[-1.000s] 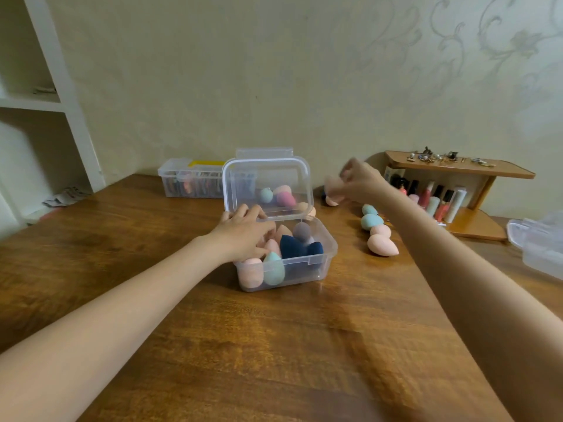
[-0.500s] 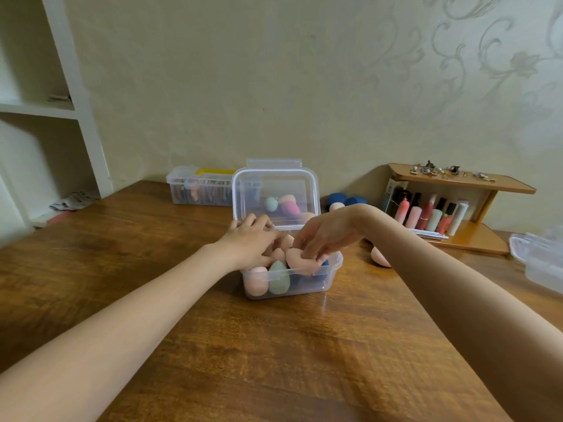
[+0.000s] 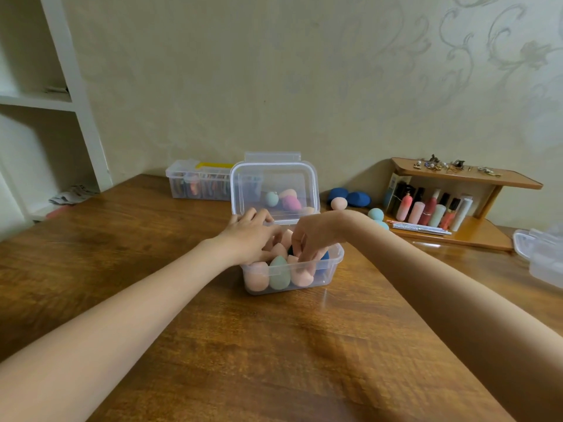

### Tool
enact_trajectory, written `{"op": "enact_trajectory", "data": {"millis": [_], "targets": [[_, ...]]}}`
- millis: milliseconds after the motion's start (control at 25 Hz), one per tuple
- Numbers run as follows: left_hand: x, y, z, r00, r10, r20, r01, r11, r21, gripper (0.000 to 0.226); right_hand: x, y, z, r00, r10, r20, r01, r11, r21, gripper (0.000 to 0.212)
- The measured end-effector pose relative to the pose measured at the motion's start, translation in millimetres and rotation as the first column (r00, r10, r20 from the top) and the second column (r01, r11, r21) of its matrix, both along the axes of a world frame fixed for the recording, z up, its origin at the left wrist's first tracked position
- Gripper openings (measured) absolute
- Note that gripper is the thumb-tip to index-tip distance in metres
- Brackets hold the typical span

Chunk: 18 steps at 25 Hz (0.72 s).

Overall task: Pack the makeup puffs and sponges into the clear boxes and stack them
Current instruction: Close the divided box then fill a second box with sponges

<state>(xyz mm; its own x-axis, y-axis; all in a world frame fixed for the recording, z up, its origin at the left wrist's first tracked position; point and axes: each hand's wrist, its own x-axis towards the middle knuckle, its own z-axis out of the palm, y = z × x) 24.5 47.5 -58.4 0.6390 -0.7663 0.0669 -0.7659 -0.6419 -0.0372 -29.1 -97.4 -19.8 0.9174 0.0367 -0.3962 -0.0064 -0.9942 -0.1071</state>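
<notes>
Sponges [image 3: 279, 274] fill the clear box [image 3: 330, 263] that stands mid-desk [image 3: 243, 345], its hinged lid [image 3: 274, 184] raised upright at the back. Through the front wall show 2 peach ones flanking a green teardrop, with a dark blue one toward the right side and more pink ones heaped behind.

Both hands are over the box. The left hand [image 3: 248, 236] lies across its left rim, fingers spread and fairly straight, resting on the sponges there and gripping nothing that can be seen. The right hand [image 3: 313, 236] reaches in from the right with its fingers curled down among the sponges near the middle of the box; they seem to pinch at a peach one, but whether they actually hold it cannot be told. The 2 hands are close together, nearly touching above the pile.

Loose on the desk behind and right of the box lie 2 blue puffs [image 3: 348, 197], a peach sponge [image 3: 338, 203] just in front of them, and a teal sponge [image 3: 375, 214] nearer the right forearm. Seen through the lid are a green and a pink sponge further back.

A long organiser [image 3: 198, 184] with a yellow part sits against the wall to the left. A wooden rack [image 3: 475, 181] at the right holds lipstick tubes [image 3: 426, 208] below and small trinkets [image 3: 441, 166] on top. Another clear box [image 3: 545, 257] lies at the right edge, and a white shelf [image 3: 36, 99] stands at the far left.
</notes>
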Motion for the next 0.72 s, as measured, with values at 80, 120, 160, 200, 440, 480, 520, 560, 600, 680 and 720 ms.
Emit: {"op": "enact_trajectory", "data": {"millis": [80, 120, 160, 200, 440, 480, 520, 560, 600, 680, 720], "targets": [[0, 1, 0, 1.0, 0.0, 0.015, 0.0, 1.0, 0.001, 0.027, 0, 3, -3, 1.0, 0.011, 0.017, -0.01, 0.999, -0.032, 0.029], [-1, 1, 1, 1.0, 0.0, 0.017, 0.0, 1.0, 0.007, 0.027, -1, 6, -5, 0.999, 0.017, 0.028, -0.016, 0.998, -0.057, 0.029], [-2, 0, 2, 1.0, -0.001, -0.002, 0.001, 1.0, 0.018, 0.027, -2, 8, -5, 0.999, 0.022, 0.035, -0.019, 0.996, -0.082, 0.029], [-3, 0, 5, 0.999, 0.001, -0.053, 0.0, 1.0, 0.02, 0.027, -4, 9, -2, 0.999, 0.024, 0.029, -0.021, 0.995, -0.094, 0.03], [-2, -6, 35, 0.92, -0.053, -0.389, -0.001, 0.991, -0.136, 0.026, -27, -40, 49, 0.912, -0.356, 0.202, 0.279, 0.901, 0.332, 0.021], [-4, -8, 35, 0.921, -0.067, -0.385, 0.006, 0.988, -0.157, 0.027, -31, -54, 44, 0.87, -0.4, 0.289, 0.336, 0.909, 0.246, 0.022], [-6, -11, 33, 0.922, -0.085, -0.378, 0.016, 0.983, -0.18, 0.025, -36, -68, 34, 0.841, -0.408, 0.356, 0.4, 0.911, 0.099, 0.024], [-8, -12, 31, 0.921, -0.108, -0.374, 0.033, 0.979, -0.202, 0.023, -43, -79, 19, 0.837, -0.399, 0.375, 0.447, 0.893, -0.046, 0.026], [-11, -14, 30, 0.918, -0.137, -0.373, 0.057, 0.974, -0.218, 0.021, -50, -87, 2, 0.843, -0.402, 0.359, 0.473, 0.871, -0.135, 0.027], [-14, -14, 29, 0.895, -0.185, -0.407, 0.09, 0.966, -0.243, 0.018, -57, -100, -28, 0.836, -0.411, 0.364, 0.485, 0.864, -0.138, 0.028], [-14, -14, 29, 0.878, -0.202, -0.433, 0.099, 0.963, -0.249, 0.017, -59, -105, -37, 0.811, -0.422, 0.406, 0.495, 0.864, -0.091, 0.027]]}}
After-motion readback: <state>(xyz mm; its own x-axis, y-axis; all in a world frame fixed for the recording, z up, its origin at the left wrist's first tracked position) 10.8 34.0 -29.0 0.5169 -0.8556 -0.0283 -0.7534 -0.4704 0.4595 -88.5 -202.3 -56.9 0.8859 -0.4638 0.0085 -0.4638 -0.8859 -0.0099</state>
